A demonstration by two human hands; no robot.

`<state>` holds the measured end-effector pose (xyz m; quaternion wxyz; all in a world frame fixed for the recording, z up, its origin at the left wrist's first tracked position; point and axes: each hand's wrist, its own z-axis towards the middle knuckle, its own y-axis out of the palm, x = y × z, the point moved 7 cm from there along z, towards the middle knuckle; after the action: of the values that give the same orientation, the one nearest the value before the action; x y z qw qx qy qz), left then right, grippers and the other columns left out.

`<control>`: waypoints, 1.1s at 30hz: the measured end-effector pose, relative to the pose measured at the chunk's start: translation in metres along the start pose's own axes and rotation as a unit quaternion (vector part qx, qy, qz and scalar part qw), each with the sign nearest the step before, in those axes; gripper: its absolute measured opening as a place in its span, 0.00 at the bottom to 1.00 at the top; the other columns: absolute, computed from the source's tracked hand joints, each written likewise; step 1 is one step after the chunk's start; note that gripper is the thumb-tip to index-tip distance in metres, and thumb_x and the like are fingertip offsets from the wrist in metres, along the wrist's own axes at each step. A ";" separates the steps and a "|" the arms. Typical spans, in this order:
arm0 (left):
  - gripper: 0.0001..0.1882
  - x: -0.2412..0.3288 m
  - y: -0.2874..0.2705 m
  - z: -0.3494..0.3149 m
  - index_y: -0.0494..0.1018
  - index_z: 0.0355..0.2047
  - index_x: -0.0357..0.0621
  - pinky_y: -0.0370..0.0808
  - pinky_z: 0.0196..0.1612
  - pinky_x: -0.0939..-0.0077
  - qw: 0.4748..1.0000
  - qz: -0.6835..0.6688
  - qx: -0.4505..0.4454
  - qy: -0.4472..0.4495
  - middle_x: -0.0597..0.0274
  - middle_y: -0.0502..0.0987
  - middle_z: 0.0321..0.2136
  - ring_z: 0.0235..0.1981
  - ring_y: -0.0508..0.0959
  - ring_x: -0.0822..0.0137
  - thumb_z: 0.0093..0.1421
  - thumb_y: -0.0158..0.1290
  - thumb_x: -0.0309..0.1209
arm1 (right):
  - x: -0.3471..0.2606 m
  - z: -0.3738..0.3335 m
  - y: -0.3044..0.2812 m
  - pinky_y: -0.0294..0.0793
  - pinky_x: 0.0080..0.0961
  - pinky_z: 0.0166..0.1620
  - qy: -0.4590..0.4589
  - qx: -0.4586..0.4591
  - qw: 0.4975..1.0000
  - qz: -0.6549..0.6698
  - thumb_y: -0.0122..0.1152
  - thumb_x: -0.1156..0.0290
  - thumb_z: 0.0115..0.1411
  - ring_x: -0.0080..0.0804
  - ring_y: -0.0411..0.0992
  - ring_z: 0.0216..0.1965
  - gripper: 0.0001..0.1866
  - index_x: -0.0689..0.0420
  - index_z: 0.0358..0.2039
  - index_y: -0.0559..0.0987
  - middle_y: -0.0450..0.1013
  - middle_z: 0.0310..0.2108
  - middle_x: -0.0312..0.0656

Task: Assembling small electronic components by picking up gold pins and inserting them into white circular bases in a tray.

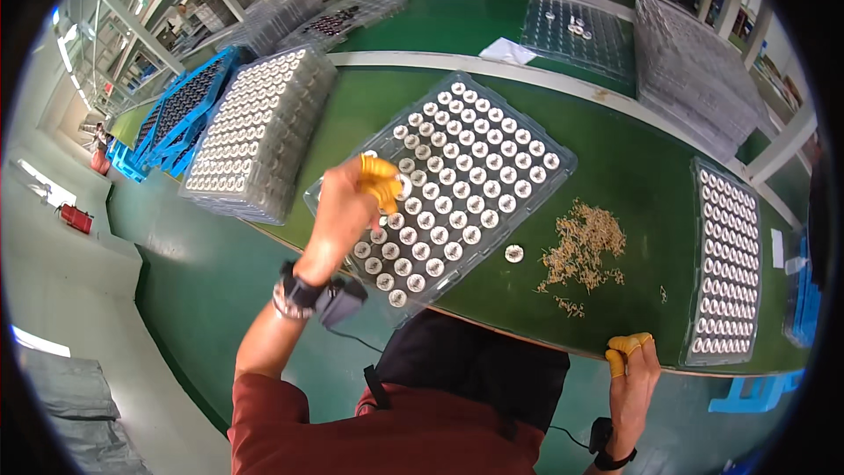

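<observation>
"So, I'm running this from far away; what do I count, starting at the left?"

"I count at least two blue trays [227,60] with dark bits [183,105] in them. Next to them is one tall stack of clear trays [303,114]."

"And my left hand?"

"I have that one left hand [353,198] over the left side of one big clear tray [567,163]. Its fingers are bent, and at least two wear yellow covers [380,167]. I can't tell if they pinch anything."

"How many white round parts [551,160] sit in that tray?"

"More than fifty. The hand hides some, so I can't count them all."

"What's next, going right?"

"I see one loose white part [514,253] on the green table [655,211], just beside the tray. Then comes one big heap of thin tan bits [585,246], with one small clump [570,306] below it."

"And my right hand?"

"I see that one right hand [635,378] at the near edge of the table. Its fingers are curled, at least two in yellow covers. I can't tell if they hold anything."

"What's last?"

"I count one long clear tray [719,357] with more than twenty white parts, and one blue stool [747,394] down low."
</observation>
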<state>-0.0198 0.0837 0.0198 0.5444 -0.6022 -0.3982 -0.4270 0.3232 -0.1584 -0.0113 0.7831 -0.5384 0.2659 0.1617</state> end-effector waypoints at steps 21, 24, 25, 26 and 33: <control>0.09 -0.025 -0.030 0.104 0.79 0.32 0.38 0.75 0.34 0.67 0.883 0.438 0.097 0.140 0.50 0.81 0.26 0.29 0.81 0.57 0.49 0.63 0.27 | -0.004 0.007 0.000 0.67 0.39 0.33 -0.084 -0.024 0.989 -0.121 0.64 0.80 0.47 0.48 0.68 0.31 0.08 0.64 0.29 0.75 0.67 0.28 0.47; 0.10 -0.012 -0.022 0.088 0.79 0.32 0.38 0.75 0.33 0.67 0.897 0.394 0.104 0.168 0.49 0.80 0.25 0.28 0.81 0.56 0.49 0.64 0.28 | -0.004 0.012 0.001 0.67 0.39 0.33 -0.102 -0.038 0.985 -0.136 0.64 0.80 0.45 0.47 0.67 0.30 0.08 0.64 0.27 0.75 0.68 0.27 0.47; 0.09 -0.008 -0.010 0.080 0.79 0.31 0.38 0.75 0.34 0.63 0.905 0.385 0.067 0.167 0.47 0.80 0.26 0.29 0.80 0.52 0.49 0.63 0.27 | -0.003 0.013 0.002 0.67 0.39 0.33 -0.110 -0.048 0.981 -0.150 0.65 0.80 0.45 0.47 0.67 0.30 0.08 0.64 0.27 0.75 0.68 0.27 0.47; 0.08 -0.004 0.001 0.071 0.78 0.30 0.39 0.75 0.36 0.60 0.912 0.376 0.031 0.163 0.45 0.80 0.27 0.31 0.80 0.48 0.49 0.61 0.27 | -0.002 0.012 0.002 0.67 0.40 0.33 -0.120 -0.061 0.978 -0.162 0.65 0.80 0.45 0.47 0.67 0.30 0.08 0.63 0.26 0.74 0.68 0.27 0.46; 0.08 -0.004 0.008 0.069 0.79 0.31 0.39 0.75 0.37 0.58 0.897 0.408 0.020 0.167 0.44 0.79 0.27 0.32 0.79 0.45 0.49 0.61 0.26 | -0.010 0.019 0.004 0.66 0.40 0.30 -0.156 -0.044 0.969 -0.184 0.65 0.76 0.46 0.47 0.66 0.27 0.11 0.63 0.24 0.70 0.65 0.26 0.47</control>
<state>-0.0079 0.1518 0.0103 0.7414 -0.6204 -0.0291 -0.2541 0.3171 -0.1392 -0.0035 0.8069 -0.5800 0.0293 0.1082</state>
